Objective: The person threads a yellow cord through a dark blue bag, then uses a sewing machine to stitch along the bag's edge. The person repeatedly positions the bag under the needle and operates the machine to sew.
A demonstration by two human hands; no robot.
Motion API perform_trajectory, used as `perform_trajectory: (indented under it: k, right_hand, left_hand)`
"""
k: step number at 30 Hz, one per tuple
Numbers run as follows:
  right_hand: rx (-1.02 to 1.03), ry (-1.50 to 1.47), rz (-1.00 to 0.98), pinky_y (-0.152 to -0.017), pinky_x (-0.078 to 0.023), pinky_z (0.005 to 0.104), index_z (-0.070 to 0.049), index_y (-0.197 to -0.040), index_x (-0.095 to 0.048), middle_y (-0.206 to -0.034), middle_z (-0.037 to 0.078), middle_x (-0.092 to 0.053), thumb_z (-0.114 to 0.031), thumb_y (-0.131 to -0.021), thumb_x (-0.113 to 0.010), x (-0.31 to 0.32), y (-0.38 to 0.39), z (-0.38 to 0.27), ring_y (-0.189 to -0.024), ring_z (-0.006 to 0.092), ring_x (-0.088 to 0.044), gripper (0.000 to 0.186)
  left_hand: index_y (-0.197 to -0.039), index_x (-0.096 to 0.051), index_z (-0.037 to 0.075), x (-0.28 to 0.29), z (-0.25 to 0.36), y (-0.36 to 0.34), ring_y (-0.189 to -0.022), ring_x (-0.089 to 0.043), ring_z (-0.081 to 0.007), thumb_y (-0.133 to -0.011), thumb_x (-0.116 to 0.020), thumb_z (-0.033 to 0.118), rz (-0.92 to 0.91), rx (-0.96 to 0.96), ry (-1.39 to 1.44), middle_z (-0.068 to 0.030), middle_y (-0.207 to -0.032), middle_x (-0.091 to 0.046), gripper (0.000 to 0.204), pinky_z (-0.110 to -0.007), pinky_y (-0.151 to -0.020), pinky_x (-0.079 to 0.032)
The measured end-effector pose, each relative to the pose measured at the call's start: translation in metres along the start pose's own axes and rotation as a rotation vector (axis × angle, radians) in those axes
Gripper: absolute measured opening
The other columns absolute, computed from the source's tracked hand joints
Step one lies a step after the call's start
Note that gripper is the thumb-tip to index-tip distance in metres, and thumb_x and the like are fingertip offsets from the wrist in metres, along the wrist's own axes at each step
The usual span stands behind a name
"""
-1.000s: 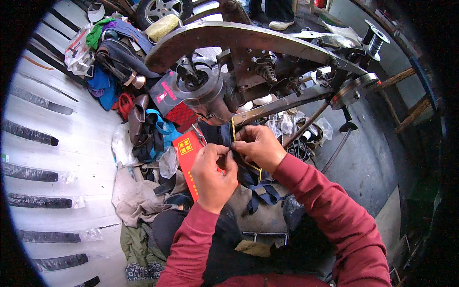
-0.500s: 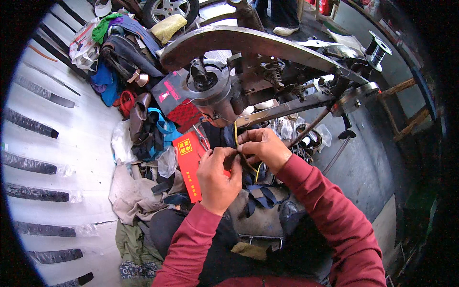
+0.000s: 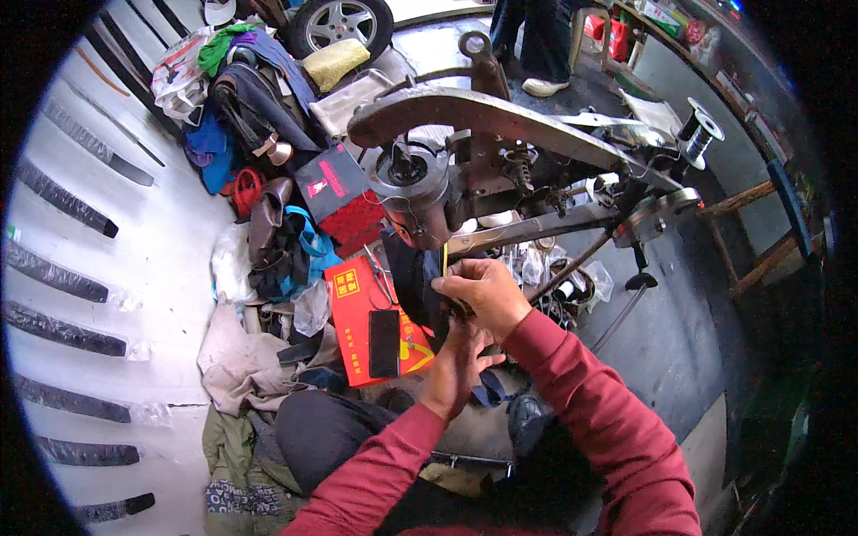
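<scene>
My right hand (image 3: 483, 290) pinches a thin yellow strip (image 3: 444, 259) just below the arm of a metal sewing machine (image 3: 413, 192). The strip runs up from the fingers toward the machine's head. Close beneath, my left hand (image 3: 454, 371) is raised to meet the right one. Its thumb and forefinger tips are closed in behind the right hand, with other fingers stretched out to the right. What they grip is hidden. Dark cloth (image 3: 407, 268) hangs behind the hands. A black phone (image 3: 384, 344) and scissors (image 3: 381, 277) lie on a red box (image 3: 353, 326) left of them.
Bags and clothes (image 3: 259, 98) pile up at the far left, beside a wheel (image 3: 344, 22). A thread spool (image 3: 700, 134) stands on the machine's right side. Another person's legs (image 3: 534, 45) show at the back. Wrapped dark strips (image 3: 67, 330) line the white surface at left.
My left hand has turned and dropped below the right, uncovering the phone on the red box. The right hand has moved slightly left and down. The view has shifted.
</scene>
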State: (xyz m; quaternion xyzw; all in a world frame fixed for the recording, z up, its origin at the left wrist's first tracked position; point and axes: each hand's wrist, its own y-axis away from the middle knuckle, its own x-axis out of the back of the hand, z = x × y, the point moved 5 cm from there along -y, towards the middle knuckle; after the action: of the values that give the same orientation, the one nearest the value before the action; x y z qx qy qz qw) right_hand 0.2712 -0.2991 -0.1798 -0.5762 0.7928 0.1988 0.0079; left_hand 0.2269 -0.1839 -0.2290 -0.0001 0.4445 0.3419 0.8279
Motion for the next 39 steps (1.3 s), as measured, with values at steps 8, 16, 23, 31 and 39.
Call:
perform_trajectory:
  k: [8, 16, 23, 31, 39]
  right_hand:
    - [-0.081, -0.126, 0.017, -0.068, -0.049, 0.0255, -0.004, -0.089, -0.070, -0.081, 0.000, -0.069, -0.011, -0.088, -0.078, 0.004, 0.007, 0.005, -0.071, 0.0081, -0.061, 0.011]
    - [-0.027, -0.174, 0.101, -0.069, -0.050, 0.0258, -0.001, -0.094, -0.068, -0.084, 0.002, -0.069, -0.006, -0.090, -0.075, -0.006, 0.014, 0.007, -0.074, 0.0089, -0.061, 0.010]
    - [0.026, -0.198, 0.165, -0.074, -0.052, 0.0262, 0.000, -0.095, -0.068, -0.088, 0.002, -0.069, -0.004, -0.091, -0.074, -0.012, 0.014, 0.013, -0.079, 0.0095, -0.063, 0.009]
    - [0.027, -0.306, 0.218, -0.076, -0.052, 0.0256, -0.001, -0.095, -0.067, -0.093, 0.003, -0.070, -0.004, -0.091, -0.076, -0.016, 0.020, 0.017, -0.082, 0.0098, -0.064, 0.010]
    - [0.026, -0.294, 0.227, -0.079, -0.054, 0.0263, -0.001, -0.098, -0.067, -0.095, 0.004, -0.071, -0.004, -0.092, -0.075, -0.016, 0.021, 0.018, -0.085, 0.0113, -0.066, 0.011]
  left_hand:
    - [-0.144, -0.047, 0.006, -0.006, -0.006, -0.026, -0.125, -0.053, -0.0207, -0.112, -0.031, 0.051, -0.043, -0.337, 0.259, -0.0063, -0.135, -0.057, 0.057, -0.038, -0.109, -0.040]
    - [-0.128, -0.060, 0.005, 0.004, 0.035, -0.025, -0.116, -0.063, -0.0202, -0.110, -0.045, 0.047, 0.132, -0.420, 0.199, -0.0078, -0.125, -0.066, 0.048, -0.035, -0.102, -0.048]
    - [-0.116, -0.066, 0.001, -0.004, 0.056, -0.038, -0.101, -0.068, -0.0210, -0.104, -0.058, 0.045, 0.257, -0.265, 0.266, -0.0101, -0.109, -0.070, 0.046, -0.034, -0.091, -0.054]
    - [-0.106, -0.067, 0.003, -0.015, 0.065, -0.028, -0.095, -0.065, -0.0191, -0.103, -0.062, 0.041, 0.351, -0.232, 0.343, -0.0077, -0.102, -0.068, 0.038, -0.033, -0.087, -0.049]
    - [-0.111, -0.066, 0.000, -0.008, 0.060, -0.032, -0.094, -0.066, -0.0216, -0.098, -0.068, 0.028, 0.263, -0.287, 0.415, -0.0091, -0.101, -0.069, 0.031, -0.035, -0.090, -0.054]
